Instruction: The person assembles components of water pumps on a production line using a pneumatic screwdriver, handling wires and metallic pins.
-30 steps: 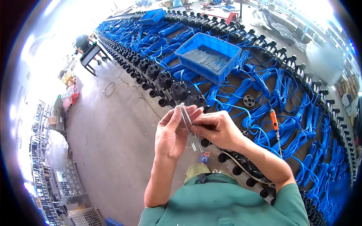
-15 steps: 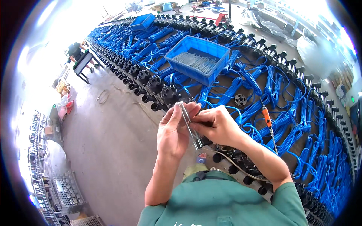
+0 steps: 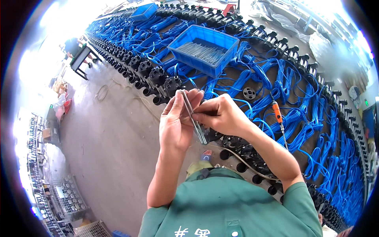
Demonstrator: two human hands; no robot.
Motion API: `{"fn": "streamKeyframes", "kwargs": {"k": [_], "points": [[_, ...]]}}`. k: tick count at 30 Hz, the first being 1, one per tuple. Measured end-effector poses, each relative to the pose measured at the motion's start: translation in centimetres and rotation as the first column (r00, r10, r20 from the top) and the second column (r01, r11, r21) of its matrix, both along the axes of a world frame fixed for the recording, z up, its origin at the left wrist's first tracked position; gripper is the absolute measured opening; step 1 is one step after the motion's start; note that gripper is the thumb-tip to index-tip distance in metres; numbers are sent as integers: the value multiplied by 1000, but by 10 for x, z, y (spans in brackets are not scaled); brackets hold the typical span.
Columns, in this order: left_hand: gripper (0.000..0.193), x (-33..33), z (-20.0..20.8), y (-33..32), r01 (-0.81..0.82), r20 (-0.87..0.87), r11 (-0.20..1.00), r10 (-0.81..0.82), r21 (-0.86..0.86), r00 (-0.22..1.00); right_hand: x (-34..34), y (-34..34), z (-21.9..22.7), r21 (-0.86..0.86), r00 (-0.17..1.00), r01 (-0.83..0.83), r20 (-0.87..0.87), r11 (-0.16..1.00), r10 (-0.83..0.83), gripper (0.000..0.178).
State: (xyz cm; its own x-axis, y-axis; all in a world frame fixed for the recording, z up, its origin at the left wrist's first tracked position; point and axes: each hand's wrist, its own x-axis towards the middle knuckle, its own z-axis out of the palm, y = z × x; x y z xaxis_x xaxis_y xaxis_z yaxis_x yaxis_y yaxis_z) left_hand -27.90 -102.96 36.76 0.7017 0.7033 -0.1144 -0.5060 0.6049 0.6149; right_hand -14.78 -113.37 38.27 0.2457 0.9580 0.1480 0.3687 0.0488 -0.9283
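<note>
Several slim, shiny metal rods (image 3: 200,135) slant between my two hands, their lower ends sticking out toward my body. My left hand (image 3: 173,128) is closed around their upper part, thumb on top and fingers behind. With thumb and fingertips pinched, my right hand (image 3: 226,116) grips the rods at about mid-length from the right side. Beyond my hands stands a blue plastic crate (image 3: 215,70) holding a heap of similar thin rods (image 3: 203,52). Near my left fingertips is a black cylindrical unit (image 3: 172,85), the closest of a long row.
Bundles of blue cable (image 3: 294,118) cover the bench. An orange hand tool (image 3: 277,112) with a hose and a dark round flange (image 3: 249,93) lie among them. A second blue crate (image 3: 144,12) stands farther off. Another person (image 3: 73,47) is by a dark table (image 3: 81,59) at far left.
The whole view has shifted, so the bench and crate sit higher and slightly left. Both hands keep their hold on the rods, with little change between them.
</note>
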Motion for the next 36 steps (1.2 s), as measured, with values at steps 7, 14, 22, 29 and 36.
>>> {"fn": "streamKeyframes", "kwargs": {"k": [7, 14, 22, 29, 36], "points": [[21, -38, -5, 26, -11, -280, 985, 59, 170, 958, -7, 0, -1, 26, 995, 34, -92, 999, -32, 17], [22, -276, -234, 123, 31, -856, 999, 11, 32, 516, -16, 0, -1, -37, 902, -157, -413, 987, 128, 21], [21, -506, -449, -6, -381, -737, 634, -621, -673, 267, -30, 2, -30, 7, 679, -179, -723, 984, 129, 23], [17, -502, -464, -26, -391, -674, 552, -644, -736, 361, -38, 7, -46, -105, 641, -99, -767, 990, -17, 17], [16, -356, -419, 33, -243, -888, 905, -235, -348, 396, -29, -21, -57, -130, 679, 93, -717, 987, -159, 13]]}}
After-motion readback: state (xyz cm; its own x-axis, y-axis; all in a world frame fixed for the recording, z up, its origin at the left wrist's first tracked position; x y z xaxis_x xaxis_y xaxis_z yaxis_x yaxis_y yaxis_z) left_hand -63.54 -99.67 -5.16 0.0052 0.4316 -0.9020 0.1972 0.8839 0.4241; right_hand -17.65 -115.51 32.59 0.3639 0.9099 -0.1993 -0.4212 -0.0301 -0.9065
